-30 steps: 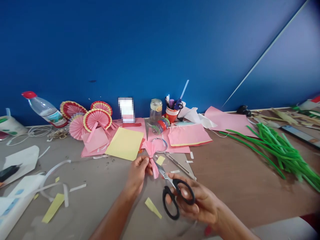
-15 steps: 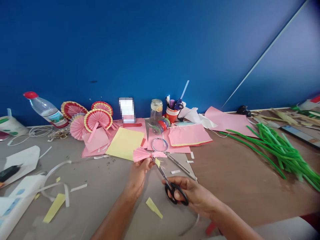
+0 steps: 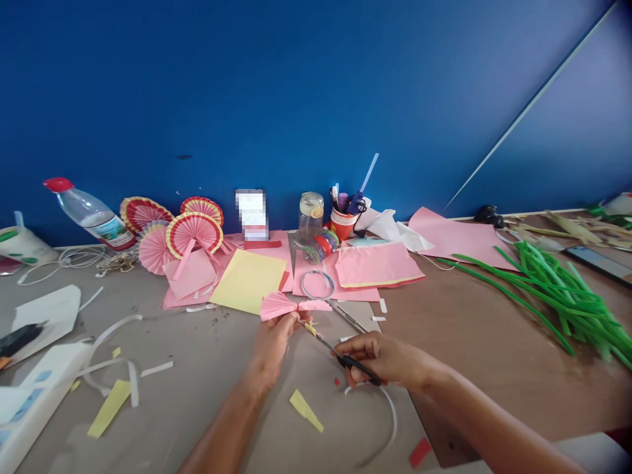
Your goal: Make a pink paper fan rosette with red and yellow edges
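My left hand (image 3: 276, 342) pinches a pleated pink paper bow (image 3: 279, 305) at its narrow waist, with the folds fanning out to both sides. A red band shows round that waist. In my right hand (image 3: 375, 359) is a pair of scissors (image 3: 355, 367) with black handles, turned nearly edge-on. Its blades point up and left to just below the bow's waist, close to my left fingertips. Whether the tips touch the paper I cannot tell. A yellow paper scrap (image 3: 307, 408) lies on the table below my hands.
Behind my hands lie a yellow sheet (image 3: 249, 280), pink sheets (image 3: 378, 266) and a wire ring (image 3: 317, 284). Pleated fans (image 3: 194, 236) and a tilted bottle (image 3: 96, 214) are at left. A red cup of pens (image 3: 342, 224) stands at the back; green pipe cleaners (image 3: 557, 289) lie right.
The bow has turned from upright to lying sideways in my left hand. The scissors have closed up and rolled edge-on, staying near its waist.
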`<action>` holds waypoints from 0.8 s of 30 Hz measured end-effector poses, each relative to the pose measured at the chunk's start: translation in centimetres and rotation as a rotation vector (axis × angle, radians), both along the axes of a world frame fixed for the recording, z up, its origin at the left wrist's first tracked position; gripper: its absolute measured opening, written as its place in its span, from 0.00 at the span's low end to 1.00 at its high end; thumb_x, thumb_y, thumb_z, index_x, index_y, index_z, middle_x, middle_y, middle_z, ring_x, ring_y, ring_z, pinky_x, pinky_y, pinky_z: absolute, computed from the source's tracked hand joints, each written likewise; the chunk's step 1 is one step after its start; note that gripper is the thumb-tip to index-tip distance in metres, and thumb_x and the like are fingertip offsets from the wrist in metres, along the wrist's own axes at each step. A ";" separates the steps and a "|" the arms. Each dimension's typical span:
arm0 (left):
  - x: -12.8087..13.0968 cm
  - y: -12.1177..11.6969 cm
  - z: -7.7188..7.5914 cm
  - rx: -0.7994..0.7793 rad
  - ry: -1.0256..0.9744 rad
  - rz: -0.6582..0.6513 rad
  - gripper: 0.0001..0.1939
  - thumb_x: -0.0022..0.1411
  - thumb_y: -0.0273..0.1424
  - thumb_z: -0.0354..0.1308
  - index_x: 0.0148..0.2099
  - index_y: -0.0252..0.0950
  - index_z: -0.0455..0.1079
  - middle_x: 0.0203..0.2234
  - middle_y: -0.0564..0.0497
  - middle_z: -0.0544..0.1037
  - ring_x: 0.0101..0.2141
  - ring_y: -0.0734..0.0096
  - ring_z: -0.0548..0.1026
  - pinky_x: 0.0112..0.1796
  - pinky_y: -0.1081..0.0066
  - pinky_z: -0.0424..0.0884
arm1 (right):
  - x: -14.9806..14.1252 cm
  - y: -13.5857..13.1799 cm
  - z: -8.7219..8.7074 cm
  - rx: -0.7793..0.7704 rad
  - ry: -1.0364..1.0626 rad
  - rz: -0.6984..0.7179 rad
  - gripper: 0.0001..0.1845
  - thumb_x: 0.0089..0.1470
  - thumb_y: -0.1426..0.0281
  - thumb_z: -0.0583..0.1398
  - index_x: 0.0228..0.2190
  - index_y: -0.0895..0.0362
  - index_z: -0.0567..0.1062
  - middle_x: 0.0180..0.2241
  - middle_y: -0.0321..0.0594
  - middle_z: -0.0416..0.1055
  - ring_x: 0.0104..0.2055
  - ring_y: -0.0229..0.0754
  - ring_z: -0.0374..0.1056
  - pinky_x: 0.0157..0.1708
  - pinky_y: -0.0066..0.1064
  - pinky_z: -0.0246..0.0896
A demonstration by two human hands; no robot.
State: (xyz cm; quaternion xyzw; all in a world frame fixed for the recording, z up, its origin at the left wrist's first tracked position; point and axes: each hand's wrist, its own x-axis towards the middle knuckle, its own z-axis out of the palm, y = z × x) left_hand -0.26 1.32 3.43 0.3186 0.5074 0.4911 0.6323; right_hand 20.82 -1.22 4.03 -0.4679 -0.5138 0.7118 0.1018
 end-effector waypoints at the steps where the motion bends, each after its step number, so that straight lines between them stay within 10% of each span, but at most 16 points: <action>1: 0.0 0.0 0.0 0.004 0.009 -0.001 0.09 0.45 0.34 0.63 0.30 0.36 0.69 0.29 0.48 0.80 0.35 0.59 0.79 0.41 0.63 0.70 | 0.1 0.1 -0.1 0.005 0.002 -0.003 0.29 0.43 0.64 0.66 0.48 0.60 0.75 0.25 0.35 0.72 0.20 0.27 0.50 0.17 0.20 0.43; 24: -0.8 0.1 -0.5 -0.011 0.150 -0.057 0.12 0.47 0.38 0.62 0.31 0.35 0.73 0.30 0.49 0.80 0.35 0.59 0.79 0.44 0.62 0.69 | 1.7 2.7 -0.1 0.042 0.040 0.089 0.30 0.44 0.55 0.66 0.47 0.57 0.76 0.24 0.33 0.70 0.22 0.29 0.50 0.21 0.21 0.42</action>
